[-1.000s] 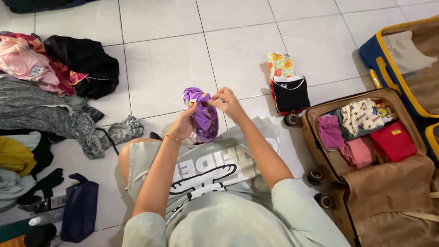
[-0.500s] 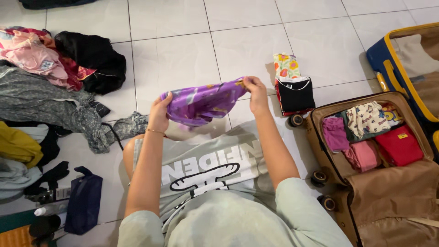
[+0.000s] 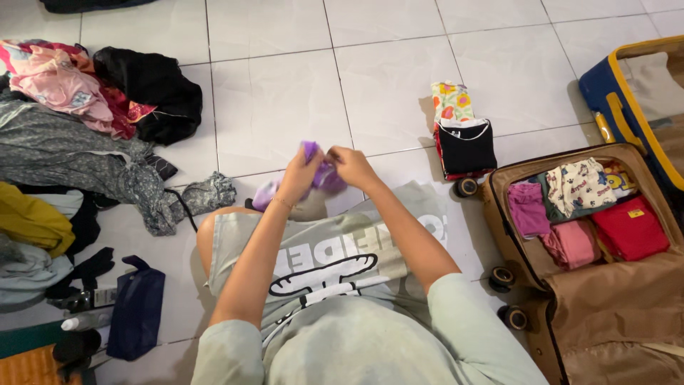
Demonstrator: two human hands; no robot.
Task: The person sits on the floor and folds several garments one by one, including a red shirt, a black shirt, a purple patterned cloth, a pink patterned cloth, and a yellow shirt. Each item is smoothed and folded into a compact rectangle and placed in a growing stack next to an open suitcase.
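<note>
Small purple printed cloth garment [image 3: 319,175] bunched up between both hands, just above the knee, over the white tiled floor [image 3: 278,93]. Left hand [image 3: 299,175] closed round the left part of the bundle, right hand [image 3: 350,166] pinching the other end, knuckles nearly touching in the middle. A bit of purple hanging out lower left, close to the grey printed t-shirt [image 3: 335,257] draped across the lap.

Room-wise: plenty of bare tile straight ahead. Tighter on the left w/ the heap of loose clothes [image 3: 78,121] in grey, pink, black and yellow, plus a navy fabric pouch [image 3: 137,312] near the hip. On the right, a small folded stack [image 3: 463,139], flowery piece under a black one, right by the wheel of the open brown-lined suitcase [image 3: 605,299], rolled tops in magenta, pink, red and cream packed in at its far end. Blue and yellow suitcase lid [image 3: 627,107] at the far right edge.

Vs half a sec ago: garment was stretched wide between hands held apart, now hands back together and cloth scrunched small. Everything else same spots.
</note>
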